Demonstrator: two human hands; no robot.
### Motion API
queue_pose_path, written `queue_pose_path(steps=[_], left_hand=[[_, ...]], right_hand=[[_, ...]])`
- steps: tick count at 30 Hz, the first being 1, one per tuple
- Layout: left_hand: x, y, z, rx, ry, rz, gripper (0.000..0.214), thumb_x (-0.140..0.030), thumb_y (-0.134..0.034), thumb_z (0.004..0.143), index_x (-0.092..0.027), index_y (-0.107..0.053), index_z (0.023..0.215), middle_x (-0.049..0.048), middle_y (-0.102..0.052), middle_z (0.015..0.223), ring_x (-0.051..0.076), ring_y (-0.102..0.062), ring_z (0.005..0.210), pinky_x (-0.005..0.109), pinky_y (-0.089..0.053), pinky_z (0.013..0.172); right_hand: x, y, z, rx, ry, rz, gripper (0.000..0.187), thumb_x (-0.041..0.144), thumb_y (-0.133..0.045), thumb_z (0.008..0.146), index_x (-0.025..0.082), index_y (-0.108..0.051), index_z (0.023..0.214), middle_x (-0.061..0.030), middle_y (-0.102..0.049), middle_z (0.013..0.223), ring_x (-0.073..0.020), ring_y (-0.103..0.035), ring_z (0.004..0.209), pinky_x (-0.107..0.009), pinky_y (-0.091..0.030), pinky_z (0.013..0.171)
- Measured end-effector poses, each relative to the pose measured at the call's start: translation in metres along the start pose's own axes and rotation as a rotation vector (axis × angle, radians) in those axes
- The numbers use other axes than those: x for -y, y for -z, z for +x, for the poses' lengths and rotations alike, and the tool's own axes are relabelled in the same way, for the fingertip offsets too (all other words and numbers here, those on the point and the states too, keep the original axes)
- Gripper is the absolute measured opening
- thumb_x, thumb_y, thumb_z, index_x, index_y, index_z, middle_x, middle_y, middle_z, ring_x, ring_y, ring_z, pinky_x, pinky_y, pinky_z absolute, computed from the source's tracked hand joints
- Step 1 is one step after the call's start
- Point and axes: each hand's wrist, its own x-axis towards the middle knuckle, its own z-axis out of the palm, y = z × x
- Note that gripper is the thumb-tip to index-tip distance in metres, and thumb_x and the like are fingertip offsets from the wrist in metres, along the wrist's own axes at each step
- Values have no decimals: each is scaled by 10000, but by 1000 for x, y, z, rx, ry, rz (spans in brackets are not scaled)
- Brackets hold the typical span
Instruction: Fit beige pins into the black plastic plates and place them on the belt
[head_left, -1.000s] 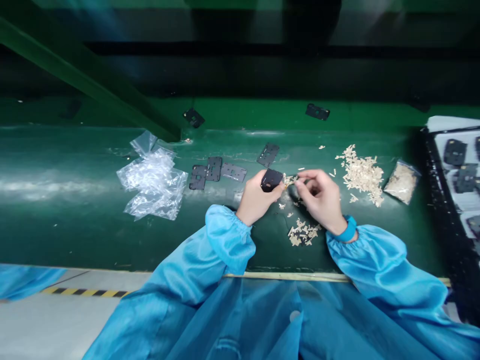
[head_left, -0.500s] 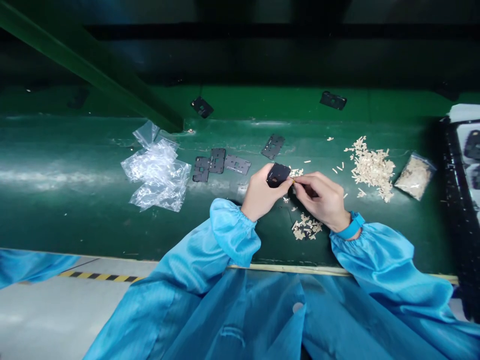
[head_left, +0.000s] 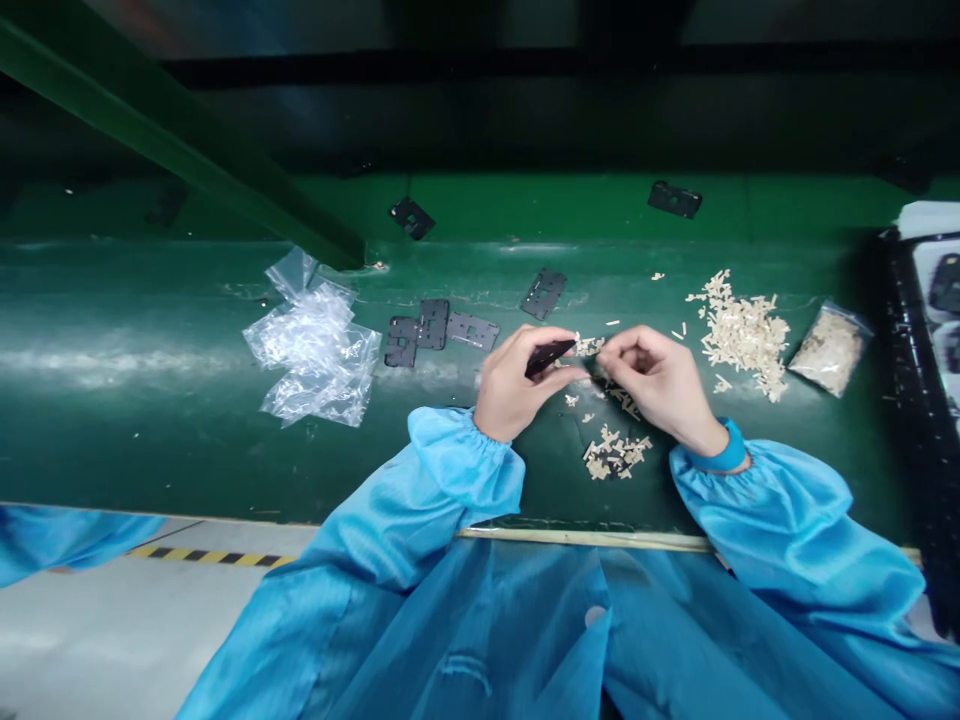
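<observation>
Green glossy bench (head_left: 150, 300) under green steel beam (head_left: 172, 135), grey floor (head_left: 97, 640) past near edge. Crumpled clear plastic bag (head_left: 315, 350), thin black perforated plates (head_left: 433, 323), loose cream chips (head_left: 742, 335) in heaps, zip bag (head_left: 831, 350) of same. Left hand (head_left: 517, 385) raised off bench, fingers clamped on black plate (head_left: 550, 357), held edge-on; right hand (head_left: 652, 380) just beside it, fingers pinched together, blue sleeves (head_left: 465, 470) gathered at wrists

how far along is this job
Partway, it seems. Done: four black plates lie set down on the green belt, left of the hands. In hand: the left hand grips another black plate, the right hand close by. Left: a heap of beige strips, a bagful more, and plates in the tray at right.
</observation>
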Motion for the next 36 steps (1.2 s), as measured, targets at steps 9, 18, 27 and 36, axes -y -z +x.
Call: queue_pose_path(steps=[9,18,27,36], left_hand=[[3,6,-1,22,-144,48,494,-513,-813,777,-232,-691,1164,31,-709,978,75,-603,623,212,-520,594],[-2,2,-1,58,83,-34,495,-563,-780,816,-208,-671,1144,54,-706,987,104,-638,678,253,-545,685],[-3,-7,3,97,567,-290,272,-431,-615,948,-182,-667,1045,37,-726,827,167,-698,743,306,-592,731],[-9,-4,5,22,464,-131,208,-305,-697,836,-162,-788,957,29,-719,875,94,-565,637,219,-470,595]], right_hand=[[15,-5,-12,514,-566,798,286,414,-794,834,155,-676,813,-24,-653,786,-50,-333,495,-247,-223,482],[15,-8,-13,395,-419,748,240,369,-778,793,177,-636,767,84,-411,528,-70,-285,465,-249,-217,479],[4,-20,-11,-6,-152,290,66,212,-719,724,185,-666,753,13,-631,662,-105,-482,563,-239,-369,519],[3,-22,-13,75,-142,166,27,181,-674,734,182,-656,754,6,-667,690,-109,-526,574,-250,-407,544]])
